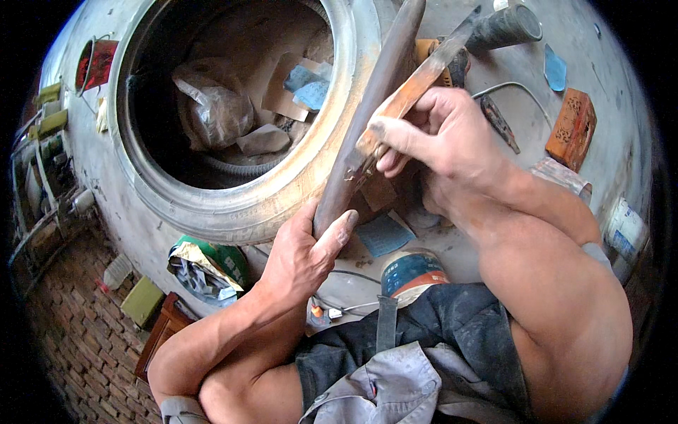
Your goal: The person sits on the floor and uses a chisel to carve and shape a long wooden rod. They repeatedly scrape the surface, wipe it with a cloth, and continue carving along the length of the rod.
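Observation:
My left hand [305,251] is closed around the lower end of a long, slightly curved grey-brown piece [378,88], which slants up and away to the right. Its thumb lies along the near side. In my right hand [452,134] is a flat brown strip [427,78], pinched between thumb and fingers. The strip's far end is dark and points up to the right. Its near end rests against or just over the long piece, where a pale, rough patch shows; contact is hard to make out.
Left of my hands lies a big dusty tyre [247,219] with a plastic bag [215,106] inside. A blue sheet [385,234] and a round tub [413,272] are near my lap. Beyond my right hand are a dark cylinder [505,30], a cable [519,85] and an orange block [572,131].

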The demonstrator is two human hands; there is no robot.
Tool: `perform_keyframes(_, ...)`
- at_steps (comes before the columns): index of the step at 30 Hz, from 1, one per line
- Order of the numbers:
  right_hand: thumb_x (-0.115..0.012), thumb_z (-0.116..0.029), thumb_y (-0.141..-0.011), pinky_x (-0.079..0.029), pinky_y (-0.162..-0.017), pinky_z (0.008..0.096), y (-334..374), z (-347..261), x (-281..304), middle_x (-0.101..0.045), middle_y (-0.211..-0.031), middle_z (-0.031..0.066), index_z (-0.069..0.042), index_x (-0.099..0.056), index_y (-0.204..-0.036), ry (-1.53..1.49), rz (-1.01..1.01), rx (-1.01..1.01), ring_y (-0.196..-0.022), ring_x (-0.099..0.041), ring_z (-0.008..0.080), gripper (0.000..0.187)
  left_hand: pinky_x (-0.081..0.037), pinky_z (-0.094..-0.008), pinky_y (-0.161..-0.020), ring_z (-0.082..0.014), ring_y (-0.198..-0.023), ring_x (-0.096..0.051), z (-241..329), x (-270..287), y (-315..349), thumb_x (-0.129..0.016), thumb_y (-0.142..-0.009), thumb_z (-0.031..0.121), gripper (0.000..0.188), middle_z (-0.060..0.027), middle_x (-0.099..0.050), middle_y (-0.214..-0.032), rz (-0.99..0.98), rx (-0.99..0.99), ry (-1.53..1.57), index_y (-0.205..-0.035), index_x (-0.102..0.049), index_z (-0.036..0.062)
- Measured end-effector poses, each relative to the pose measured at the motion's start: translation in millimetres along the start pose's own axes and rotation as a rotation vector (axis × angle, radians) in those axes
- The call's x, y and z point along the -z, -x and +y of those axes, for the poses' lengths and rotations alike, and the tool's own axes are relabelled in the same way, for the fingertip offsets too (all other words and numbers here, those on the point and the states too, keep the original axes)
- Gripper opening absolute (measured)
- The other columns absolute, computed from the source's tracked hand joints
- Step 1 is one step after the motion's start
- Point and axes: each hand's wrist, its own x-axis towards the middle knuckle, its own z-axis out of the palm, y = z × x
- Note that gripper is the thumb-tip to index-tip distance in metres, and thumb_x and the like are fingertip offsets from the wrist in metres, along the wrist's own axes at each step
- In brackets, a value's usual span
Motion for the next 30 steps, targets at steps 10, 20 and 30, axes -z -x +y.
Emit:
perform_keyframes(10, -0.068, -0.013, -0.096, -0.061, -0.067, 0.0269, -2, 0, 1, -0.073, -0.087, 0.0108, 0.006, -0.070, -0.103, -0.035, 0.015, -0.006, -0.072, -0.070, 0.0128, 0.020, -0.050, -0.0326, -0.073, -0.0148, -0.078, -0.057, 6, 0, -1, -0.064, -0.099, 0.027, 0.042, -0.0077, -0.063, -0.086, -0.018, 0.054, 0.018, -0.127, -0.058, -0.0034)
perform_keyframes(20, -0.068, -0.015, -0.096, -0.059, -0.065, 0.0259, 1, 2, -4, -0.074, -0.084, 0.0097, 0.004, -0.072, -0.099, 0.045, -0.010, -0.013, -0.070, -0.071, 0.0134, 0.019, -0.049, -0.0307, -0.065, -0.0121, -0.071, -0.053, 11, 1, -1, -0.063, -0.100, 0.026, 0.039, -0.0038, -0.059, -0.079, -0.042, 0.096, 0.025, -0.126, -0.059, -0.0036)
perform_keyframes(30, -0.068, -0.012, -0.096, -0.061, -0.066, 0.0273, 1, -4, 2, -0.074, -0.088, 0.0123, 0.006, -0.070, -0.101, 0.025, 0.030, -0.014, -0.072, -0.071, 0.0138, 0.019, -0.048, -0.0287, -0.069, -0.0111, -0.077, -0.053, 19, -3, -2, -0.062, -0.100, 0.023, 0.038, -0.0044, -0.060, -0.085, -0.053, 0.073, 0.059, -0.129, -0.058, -0.0015)
